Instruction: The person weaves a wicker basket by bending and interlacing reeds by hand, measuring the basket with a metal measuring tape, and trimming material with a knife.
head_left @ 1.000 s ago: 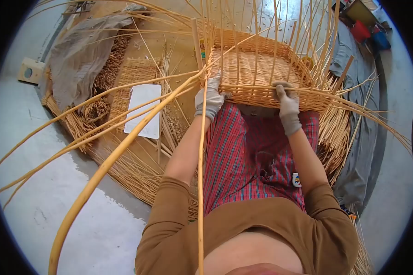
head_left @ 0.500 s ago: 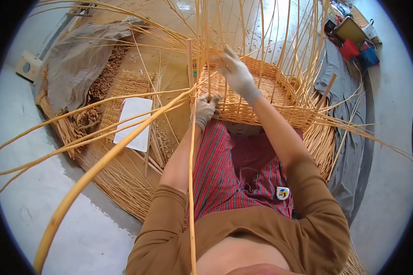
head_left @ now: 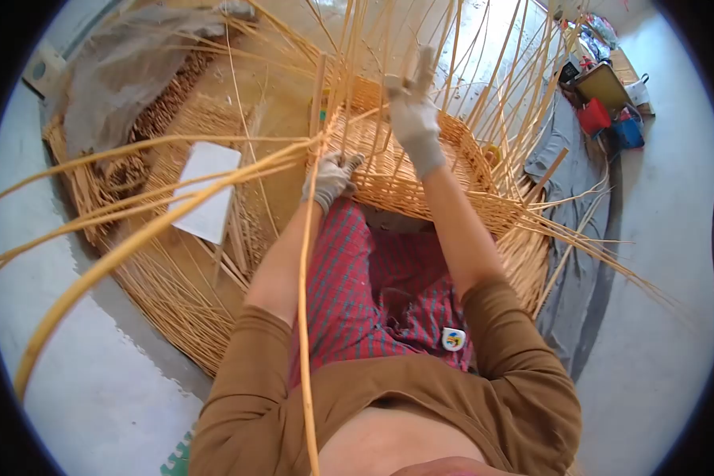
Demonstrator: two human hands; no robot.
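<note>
One gloved hand, the left (head_left: pixel 330 179), is clamped on the near-left corner of the wicker basket (head_left: pixel 397 194), apparently to steady it. The right hand (head_left: pixel 411 87) is raised over the basket among upright stakes; whether one is grasped cannot be told. The basket is positioned at the knees, presumably for support. Leftward, a white sheet (head_left: pixel 211 163) is laid.

Around the basket (head_left: pixel 397 197)

From my remote seat, I see it before the knees (head_left: pixel 341 230). On its left lies a flat sheet (head_left: pixel 206 218), farther left a cloth (head_left: pixel 111 99). On its right lie rods (head_left: pixel 523 266), then a second cloth (head_left: pixel 563 293), with two containers (head_left: pixel 593 117) near its far end.
</note>
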